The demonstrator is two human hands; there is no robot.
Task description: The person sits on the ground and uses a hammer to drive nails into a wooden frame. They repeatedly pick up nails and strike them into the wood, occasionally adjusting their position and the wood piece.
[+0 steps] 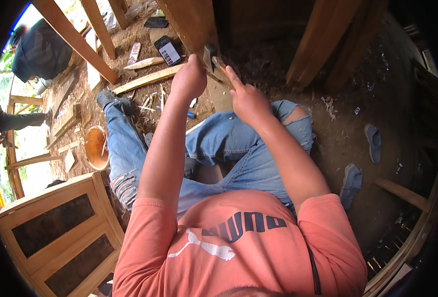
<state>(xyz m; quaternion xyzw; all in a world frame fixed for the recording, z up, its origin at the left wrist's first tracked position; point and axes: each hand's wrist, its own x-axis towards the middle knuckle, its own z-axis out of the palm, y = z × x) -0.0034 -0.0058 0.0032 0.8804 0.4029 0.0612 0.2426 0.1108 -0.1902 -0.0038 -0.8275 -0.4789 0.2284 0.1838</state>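
Dirt floor [345, 138], littered with wood shavings, sandals [373, 143] off to the right. Hammer [221, 67] is up front by the foot of a wooden post [194, 24]; contact with the post unclear. Long axis slants: head at upper left, handle running down and right into the right hand [251, 103]. Right hand grips the handle, index finger stretched along it, rest curled. Left hand [190, 78] clenched just left of the hammer head; can't tell what's inside. Phone [167, 51], screen lit, lies beyond it.
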